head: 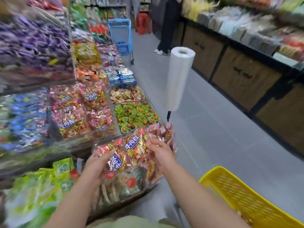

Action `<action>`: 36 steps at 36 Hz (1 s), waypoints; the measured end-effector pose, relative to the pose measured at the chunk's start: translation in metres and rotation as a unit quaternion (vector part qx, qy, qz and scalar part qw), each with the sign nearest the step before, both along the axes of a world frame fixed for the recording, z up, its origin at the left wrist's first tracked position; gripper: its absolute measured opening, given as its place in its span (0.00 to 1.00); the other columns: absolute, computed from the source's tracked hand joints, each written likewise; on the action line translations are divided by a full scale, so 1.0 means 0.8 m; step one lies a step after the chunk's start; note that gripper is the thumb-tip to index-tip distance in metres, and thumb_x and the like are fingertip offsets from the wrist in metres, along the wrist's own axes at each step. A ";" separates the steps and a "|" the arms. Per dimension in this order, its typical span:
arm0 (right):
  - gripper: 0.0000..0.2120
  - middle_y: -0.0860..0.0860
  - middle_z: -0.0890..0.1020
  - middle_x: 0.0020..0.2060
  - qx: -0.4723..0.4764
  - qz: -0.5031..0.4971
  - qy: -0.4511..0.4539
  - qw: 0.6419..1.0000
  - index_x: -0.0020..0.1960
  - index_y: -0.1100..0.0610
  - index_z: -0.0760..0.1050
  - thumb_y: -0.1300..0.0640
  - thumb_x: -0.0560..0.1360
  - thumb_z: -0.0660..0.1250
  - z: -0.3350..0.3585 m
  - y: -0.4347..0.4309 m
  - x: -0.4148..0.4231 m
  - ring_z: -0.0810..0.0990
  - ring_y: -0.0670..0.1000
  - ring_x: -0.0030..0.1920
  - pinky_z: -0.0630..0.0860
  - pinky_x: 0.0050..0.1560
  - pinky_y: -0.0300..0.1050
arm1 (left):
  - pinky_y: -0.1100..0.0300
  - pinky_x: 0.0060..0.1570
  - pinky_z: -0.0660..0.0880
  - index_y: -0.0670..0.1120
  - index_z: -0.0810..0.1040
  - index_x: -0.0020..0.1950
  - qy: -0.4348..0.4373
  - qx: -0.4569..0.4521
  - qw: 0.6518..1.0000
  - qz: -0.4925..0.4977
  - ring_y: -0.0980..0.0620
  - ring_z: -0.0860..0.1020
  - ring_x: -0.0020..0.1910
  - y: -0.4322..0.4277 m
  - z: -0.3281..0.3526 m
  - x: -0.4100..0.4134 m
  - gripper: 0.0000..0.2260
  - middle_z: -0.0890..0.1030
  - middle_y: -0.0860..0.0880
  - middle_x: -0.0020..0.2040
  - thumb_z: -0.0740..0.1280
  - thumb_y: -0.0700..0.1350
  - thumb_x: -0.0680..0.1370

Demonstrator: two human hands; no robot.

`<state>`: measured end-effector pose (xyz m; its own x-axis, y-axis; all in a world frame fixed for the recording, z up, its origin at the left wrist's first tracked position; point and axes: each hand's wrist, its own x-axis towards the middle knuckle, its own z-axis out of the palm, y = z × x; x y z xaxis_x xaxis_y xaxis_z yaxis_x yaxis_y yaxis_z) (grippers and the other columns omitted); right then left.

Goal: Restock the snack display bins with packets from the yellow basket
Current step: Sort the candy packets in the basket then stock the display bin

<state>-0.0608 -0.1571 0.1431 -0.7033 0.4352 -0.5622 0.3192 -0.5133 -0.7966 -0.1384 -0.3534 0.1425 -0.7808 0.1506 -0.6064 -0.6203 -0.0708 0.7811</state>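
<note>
Bins [115, 112]: on your left, in tiers, all well filled.
Bin risk: the front bin [131, 185] under your hands already looks heaped. Add more and packets may slide over its lip to the floor.
Basket [246, 199]: lower right, just beside your right arm, contents mostly out of view.
Basket risk: swing an elbow back and you could knock it.
Roll [179, 79]: bag roll, upright on a post at the display edge, just past the bundle.
Roll risk: lift or push the bundle forward and you could clip the post.
Packets [131, 148]: red-gold bundle between your hands, over the front bin, not yet set down.
Packet risk: the wrappers look slick and the stack loose. It's only squeezed from two sides, so the middle ones may drop out.
Left hand [97, 167]: fingers curled round the bundle's left end, thumb on top.
Right hand [162, 155]: fingers near straight, pressing the right side.
Count: bins too blurred to count; front bin 1; basket 1; roll 1; hands 2. Packets in the bundle are several, with two label faces readable and the exact number unclear.
</note>
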 end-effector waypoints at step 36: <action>0.44 0.55 0.73 0.66 0.475 0.318 0.061 0.818 0.75 0.45 0.46 0.57 0.72 0.73 0.059 -0.067 -0.384 0.75 0.57 0.62 0.72 0.59 0.48 | 0.48 0.37 0.81 0.48 0.77 0.51 0.092 -0.015 0.991 0.096 0.42 0.85 0.40 -0.132 0.092 -0.213 0.19 0.86 0.43 0.43 0.79 0.44 0.64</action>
<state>-0.3683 -0.2110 0.1903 -0.9830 0.1595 -0.0912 0.1694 0.5951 -0.7856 -0.3084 -0.4593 0.2165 -0.8911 -0.0283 -0.4528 -0.4443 -0.1483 0.8835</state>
